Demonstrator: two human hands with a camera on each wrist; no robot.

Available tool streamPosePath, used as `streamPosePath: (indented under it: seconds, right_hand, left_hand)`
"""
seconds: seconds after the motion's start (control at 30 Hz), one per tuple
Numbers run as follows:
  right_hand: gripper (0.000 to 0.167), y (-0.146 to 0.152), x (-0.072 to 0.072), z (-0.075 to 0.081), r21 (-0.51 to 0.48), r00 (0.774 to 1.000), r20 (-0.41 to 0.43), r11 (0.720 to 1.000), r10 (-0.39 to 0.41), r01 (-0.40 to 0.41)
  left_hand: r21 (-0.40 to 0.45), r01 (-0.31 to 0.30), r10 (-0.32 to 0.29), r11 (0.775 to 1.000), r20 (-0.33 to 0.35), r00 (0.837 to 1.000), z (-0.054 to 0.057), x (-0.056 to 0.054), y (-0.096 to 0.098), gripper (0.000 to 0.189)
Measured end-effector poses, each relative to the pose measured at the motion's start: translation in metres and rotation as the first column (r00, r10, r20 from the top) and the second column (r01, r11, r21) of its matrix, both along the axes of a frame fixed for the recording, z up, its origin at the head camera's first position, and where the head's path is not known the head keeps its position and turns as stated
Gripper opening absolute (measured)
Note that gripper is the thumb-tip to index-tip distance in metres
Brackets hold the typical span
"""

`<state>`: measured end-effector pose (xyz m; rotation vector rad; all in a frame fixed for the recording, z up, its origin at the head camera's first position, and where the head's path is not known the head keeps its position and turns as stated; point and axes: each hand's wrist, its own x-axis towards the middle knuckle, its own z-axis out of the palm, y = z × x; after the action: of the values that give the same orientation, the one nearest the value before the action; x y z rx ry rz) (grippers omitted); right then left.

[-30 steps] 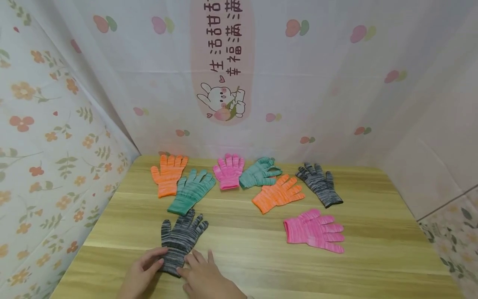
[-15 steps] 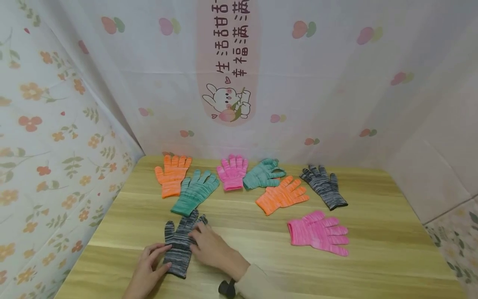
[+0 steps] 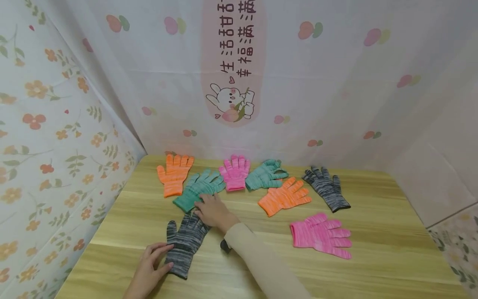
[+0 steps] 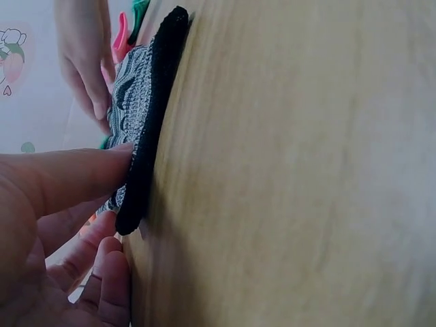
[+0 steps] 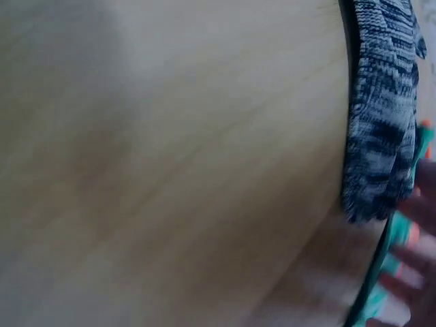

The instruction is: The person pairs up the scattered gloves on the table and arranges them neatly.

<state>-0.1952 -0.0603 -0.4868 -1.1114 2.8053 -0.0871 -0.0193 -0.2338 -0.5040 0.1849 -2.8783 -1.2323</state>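
A black-and-grey knit glove (image 3: 185, 241) lies flat at the table's front left, its fingers pointing away. Beside its cuff rests my left hand (image 3: 147, 265), with thumb and fingertips touching the left edge. In the left wrist view my thumb (image 4: 82, 174) lies on the knit near the black cuff edge (image 4: 153, 122). My right hand (image 3: 215, 212) reaches over the dark glove's fingertips and overlaps the cuff side of a green glove (image 3: 201, 185). Loosely extended fingers (image 5: 409, 262) of that hand show in the right wrist view, near the dark glove and green glove.
Toward the back lie an orange glove (image 3: 174, 176), a pink glove (image 3: 235, 172), a second green glove (image 3: 265, 175) and another orange glove (image 3: 284, 196), partly overlapping. At right are another dark glove (image 3: 328, 189) and a pink glove (image 3: 321, 236). A patterned curtain (image 3: 317, 83) hangs behind.
My right hand has moved away from the dark glove's cuff, along its fingers, and forward to the green glove. My left hand stays at the cuff. The head view has shifted slightly.
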Motion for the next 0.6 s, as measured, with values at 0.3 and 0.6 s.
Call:
streamPosePath:
  seconds: [0.3, 0.6]
  right_hand:
    - [0.060, -0.010, -0.009, 0.005, 0.034, 0.984, 0.111, 0.990, -0.139, 0.136]
    - [0.051, -0.004, -0.001, 0.022, -0.271, 0.951, 0.308, 0.961, 0.036, 0.052]
  left_hand:
    - [-0.008, -0.004, 0.003, 1.000, -0.033, 0.999, -0.001, -0.002, 0.005, 0.038]
    - [0.001, -0.024, 0.024, 1.000, 0.016, 1.000, 0.004, -0.008, 0.001, 0.040]
